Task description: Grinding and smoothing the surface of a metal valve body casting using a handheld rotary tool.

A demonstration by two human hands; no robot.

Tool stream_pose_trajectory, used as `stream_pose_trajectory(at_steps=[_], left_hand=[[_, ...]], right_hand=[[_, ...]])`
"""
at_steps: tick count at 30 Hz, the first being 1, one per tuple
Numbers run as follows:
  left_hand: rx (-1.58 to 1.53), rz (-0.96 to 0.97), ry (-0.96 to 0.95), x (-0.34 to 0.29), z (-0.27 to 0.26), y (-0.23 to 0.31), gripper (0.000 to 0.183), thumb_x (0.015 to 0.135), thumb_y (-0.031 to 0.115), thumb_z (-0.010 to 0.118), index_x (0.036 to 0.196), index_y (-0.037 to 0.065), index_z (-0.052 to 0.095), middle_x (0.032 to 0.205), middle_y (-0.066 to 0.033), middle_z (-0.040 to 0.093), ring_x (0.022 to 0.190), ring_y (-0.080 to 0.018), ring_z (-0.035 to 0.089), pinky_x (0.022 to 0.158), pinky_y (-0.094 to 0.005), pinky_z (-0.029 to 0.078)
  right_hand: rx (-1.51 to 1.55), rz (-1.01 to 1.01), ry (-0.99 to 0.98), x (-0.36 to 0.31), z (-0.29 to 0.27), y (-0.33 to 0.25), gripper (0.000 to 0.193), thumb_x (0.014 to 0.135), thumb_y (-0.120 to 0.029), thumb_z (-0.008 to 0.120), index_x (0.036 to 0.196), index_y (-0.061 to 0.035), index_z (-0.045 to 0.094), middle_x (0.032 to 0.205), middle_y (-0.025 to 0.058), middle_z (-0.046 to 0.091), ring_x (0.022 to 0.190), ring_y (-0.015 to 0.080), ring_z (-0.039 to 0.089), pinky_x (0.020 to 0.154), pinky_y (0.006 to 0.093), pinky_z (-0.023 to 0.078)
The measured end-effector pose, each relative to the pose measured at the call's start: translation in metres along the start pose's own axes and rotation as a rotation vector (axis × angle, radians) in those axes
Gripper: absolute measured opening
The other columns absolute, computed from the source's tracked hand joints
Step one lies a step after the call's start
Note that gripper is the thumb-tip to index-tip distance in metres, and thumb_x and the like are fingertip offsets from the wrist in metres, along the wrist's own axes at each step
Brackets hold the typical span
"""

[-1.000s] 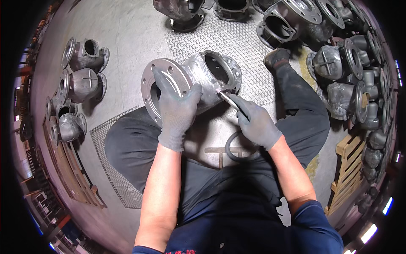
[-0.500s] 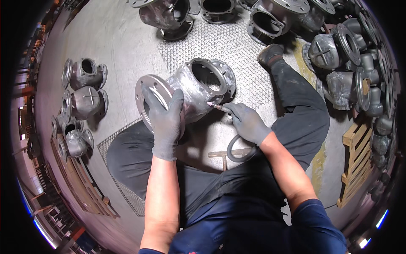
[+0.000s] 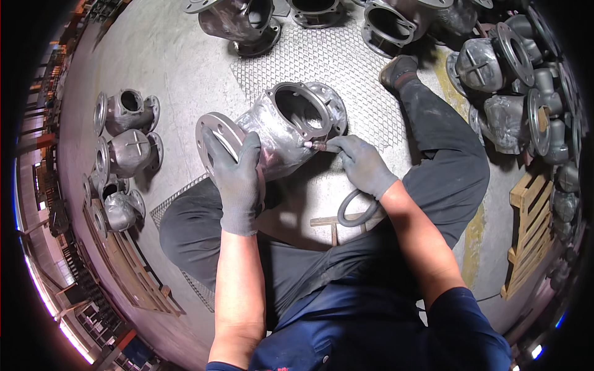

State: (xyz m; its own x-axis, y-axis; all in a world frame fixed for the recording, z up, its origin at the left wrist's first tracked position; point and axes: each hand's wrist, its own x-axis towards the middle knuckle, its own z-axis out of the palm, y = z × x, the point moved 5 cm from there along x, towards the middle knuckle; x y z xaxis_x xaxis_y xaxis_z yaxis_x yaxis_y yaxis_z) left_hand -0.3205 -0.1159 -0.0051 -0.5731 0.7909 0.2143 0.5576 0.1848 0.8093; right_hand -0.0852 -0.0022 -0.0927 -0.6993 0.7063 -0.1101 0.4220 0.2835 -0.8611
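Note:
A grey metal valve body (image 3: 272,133) with round flanges and a wide top opening lies tilted between my legs. Wearing a grey glove, my left hand (image 3: 236,170) grips its near left flange, thumb on one face and fingers through the bore side. In my gloved right hand (image 3: 364,164) is a slim die grinder (image 3: 328,147) with a small pinkish tip. That tip meets the body's side just below the opening's rim. A dark hose (image 3: 348,213) loops down from beneath my right hand.
Several similar valve bodies stand at the left (image 3: 129,151), the far side (image 3: 238,21) and the right (image 3: 479,65). Wooden pallets lie at right (image 3: 526,229) and left (image 3: 133,266). Patterned metal plate (image 3: 309,55) covers part of the floor.
The grinder tip has shifted slightly along the body's side, with my right hand turned a little and raised. My left hand keeps its hold on the flange. The view has shifted slightly.

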Motion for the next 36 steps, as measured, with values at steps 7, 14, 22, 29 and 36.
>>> stream_pose_trajectory(at_steps=[7,14,22,29,36], left_hand=[[0.132,-0.001,-0.015,0.005,-0.002,0.018,0.055,0.089,0.015,0.077,0.141,0.006,0.062,0.16,-0.0424,0.033,0.149,-0.0558,0.036,0.122,-0.0507,0.035],[0.153,-0.296,-0.058,-0.003,-0.011,0.014,0.12,0.079,0.024,0.086,0.162,-0.016,0.01,0.165,-0.0375,0.029,0.155,-0.0451,0.031,0.129,-0.0448,0.024],[0.056,-0.384,-0.062,-0.027,-0.031,0.005,0.112,0.083,0.015,0.079,0.17,0.0,0.01,0.176,-0.0191,0.019,0.158,-0.0303,0.03,0.128,-0.0441,0.027],[-0.154,-0.526,0.041,-0.036,-0.041,-0.01,0.113,0.078,0.006,0.076,0.17,0.0,0.011,0.168,-0.0165,0.031,0.151,-0.0291,0.038,0.125,-0.045,0.034],[-0.049,-0.694,0.114,-0.063,-0.06,-0.021,0.11,0.079,0.01,0.079,0.169,-0.002,0.016,0.164,-0.0158,0.037,0.148,-0.0278,0.04,0.122,-0.0429,0.037]], right_hand=[[0.011,-0.017,0.001,-0.003,-0.003,-0.008,0.03,0.099,-0.005,0.06,0.128,-0.0038,0.067,0.119,0.0203,0.069,0.112,0.0412,0.066,0.1,0.0458,0.053],[0.251,0.359,0.153,-0.023,-0.034,0.022,0.033,0.097,-0.011,0.061,0.128,-0.0017,0.067,0.095,0.0173,0.071,0.081,0.0278,0.073,0.077,0.0399,0.058],[0.282,0.228,0.217,-0.013,-0.022,0.025,0.036,0.096,-0.003,0.063,0.132,-0.0014,0.065,0.088,0.0142,0.069,0.065,0.0216,0.07,0.063,0.0401,0.058],[0.305,0.417,0.097,0.0,-0.02,0.024,0.039,0.096,-0.003,0.064,0.135,-0.0022,0.064,0.088,0.0165,0.069,0.063,0.0262,0.068,0.061,0.0422,0.055],[0.399,0.567,0.045,-0.006,-0.015,0.029,0.036,0.102,-0.001,0.061,0.138,-0.003,0.061,0.088,0.0109,0.068,0.069,0.0178,0.065,0.06,0.0348,0.053]])
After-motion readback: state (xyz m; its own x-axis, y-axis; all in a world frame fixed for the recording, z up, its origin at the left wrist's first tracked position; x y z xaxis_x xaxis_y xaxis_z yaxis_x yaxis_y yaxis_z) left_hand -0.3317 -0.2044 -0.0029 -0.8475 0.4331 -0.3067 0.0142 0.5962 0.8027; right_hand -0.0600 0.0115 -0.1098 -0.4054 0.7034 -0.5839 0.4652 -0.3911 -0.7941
